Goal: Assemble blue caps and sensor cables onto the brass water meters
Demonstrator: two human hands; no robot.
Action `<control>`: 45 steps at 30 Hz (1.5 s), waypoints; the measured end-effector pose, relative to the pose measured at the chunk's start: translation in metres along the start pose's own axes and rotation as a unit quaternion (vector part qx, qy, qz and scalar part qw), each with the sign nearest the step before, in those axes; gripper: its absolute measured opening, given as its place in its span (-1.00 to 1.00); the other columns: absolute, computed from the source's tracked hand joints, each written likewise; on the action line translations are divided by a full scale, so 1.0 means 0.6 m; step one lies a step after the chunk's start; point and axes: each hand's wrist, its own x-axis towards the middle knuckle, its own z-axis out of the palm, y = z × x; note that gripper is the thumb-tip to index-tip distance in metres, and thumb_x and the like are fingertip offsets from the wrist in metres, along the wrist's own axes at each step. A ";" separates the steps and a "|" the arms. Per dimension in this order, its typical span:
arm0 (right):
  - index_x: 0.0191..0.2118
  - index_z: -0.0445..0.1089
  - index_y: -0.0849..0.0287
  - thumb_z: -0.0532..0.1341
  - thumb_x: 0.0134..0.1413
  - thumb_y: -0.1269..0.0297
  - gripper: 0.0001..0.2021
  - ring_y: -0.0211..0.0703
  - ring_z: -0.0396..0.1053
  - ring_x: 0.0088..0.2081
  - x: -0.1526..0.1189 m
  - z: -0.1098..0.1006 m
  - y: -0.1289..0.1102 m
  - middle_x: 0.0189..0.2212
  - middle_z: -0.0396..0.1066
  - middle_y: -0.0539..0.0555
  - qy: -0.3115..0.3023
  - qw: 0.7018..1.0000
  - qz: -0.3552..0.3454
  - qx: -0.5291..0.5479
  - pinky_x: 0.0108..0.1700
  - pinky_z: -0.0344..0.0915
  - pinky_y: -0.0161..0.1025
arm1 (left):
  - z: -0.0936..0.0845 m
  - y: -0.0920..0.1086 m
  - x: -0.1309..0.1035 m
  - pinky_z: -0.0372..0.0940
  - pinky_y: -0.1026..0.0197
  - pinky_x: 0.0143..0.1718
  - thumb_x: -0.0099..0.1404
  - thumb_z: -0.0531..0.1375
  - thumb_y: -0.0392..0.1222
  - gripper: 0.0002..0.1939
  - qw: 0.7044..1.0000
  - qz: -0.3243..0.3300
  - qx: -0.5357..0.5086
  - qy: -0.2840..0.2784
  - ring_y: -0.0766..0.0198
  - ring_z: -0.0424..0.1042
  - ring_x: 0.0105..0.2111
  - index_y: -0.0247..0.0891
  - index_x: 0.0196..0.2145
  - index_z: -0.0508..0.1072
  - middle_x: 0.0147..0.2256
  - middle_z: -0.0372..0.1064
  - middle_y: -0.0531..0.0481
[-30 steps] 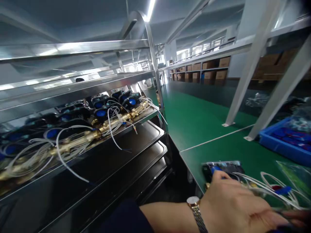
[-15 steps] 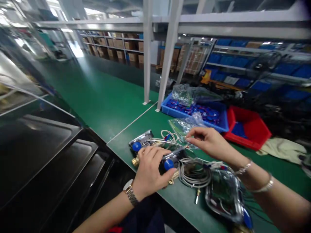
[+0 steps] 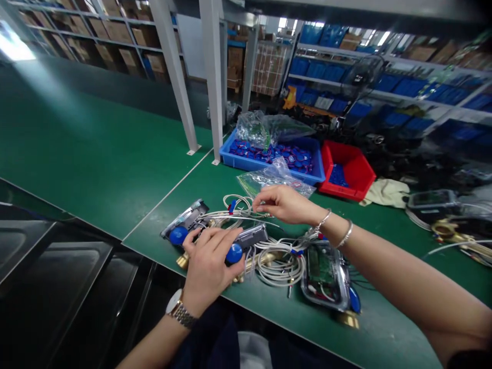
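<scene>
My left hand (image 3: 211,261) is curved over a meter with a grey housing (image 3: 251,236) and a round blue cap (image 3: 234,253); thumb and fingers lie on either side of it. Brass shows partly beneath. My right hand (image 3: 282,202) is pinched closed above the white cables, in front of a clear plastic bag (image 3: 249,179); anything between its fingertips is too small to make out. Left of my left hand lies another meter (image 3: 188,218) with a blue cap. Coiled white cable (image 3: 282,269) and an open clear-framed meter (image 3: 323,271) with a green circuit board lie to the right.
Behind my hands stands a blue bin (image 3: 240,161) of small blue discs, plastic bags on top. Beside it are a red bin (image 3: 357,177) with blue pieces and a pale glove or cloth (image 3: 386,193). White posts (image 3: 211,77) rise from the green table (image 3: 96,169). More meter parts lie far right.
The view has swung right and down, shifting the table and bins leftward in the picture. My left hand remains at the same meter; my right hand stays pinched above the cables.
</scene>
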 end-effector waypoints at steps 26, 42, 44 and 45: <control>-0.23 0.58 0.05 0.24 0.29 0.31 -0.86 -0.24 0.25 -0.29 0.013 0.017 0.004 -0.43 0.28 -0.03 -0.001 0.993 -0.105 -0.050 -0.24 0.06 -0.30 | 0.009 -0.010 0.005 -0.04 -0.16 0.19 0.24 0.33 -0.11 -0.57 1.000 0.003 -0.003 0.003 0.06 0.43 -0.02 -0.04 0.07 0.47 -0.06 0.54 0.02; 0.11 0.25 0.19 0.07 0.30 0.41 -0.71 -0.17 0.33 -0.34 0.002 0.042 -0.022 -0.34 0.43 0.04 -0.025 0.999 0.008 0.025 -0.25 0.21 -0.23 | -0.025 -0.010 0.053 0.05 -0.08 0.06 0.35 0.28 -0.22 -0.85 0.985 0.162 0.030 0.047 0.18 0.42 -0.17 0.00 -0.14 0.54 -0.23 0.56 0.12; 0.11 0.26 0.19 0.07 0.27 0.44 -0.68 -0.13 0.38 -0.28 0.004 0.048 -0.029 -0.28 0.47 0.08 -0.029 1.000 0.000 0.010 -0.22 0.25 -0.21 | -0.026 -0.008 0.077 0.03 -0.09 0.09 0.36 0.26 -0.23 -0.89 0.968 0.240 0.079 0.005 0.18 0.41 -0.16 -0.03 -0.17 0.54 -0.26 0.54 0.13; 0.10 0.27 0.18 0.10 0.24 0.45 -0.67 -0.11 0.40 -0.25 0.004 0.050 -0.033 -0.25 0.48 0.10 -0.029 1.000 -0.002 0.000 -0.21 0.27 -0.20 | -0.027 -0.006 0.089 0.02 -0.10 0.11 0.36 0.26 -0.23 -0.91 0.956 0.276 0.102 -0.019 0.17 0.40 -0.15 -0.06 -0.20 0.53 -0.27 0.53 0.13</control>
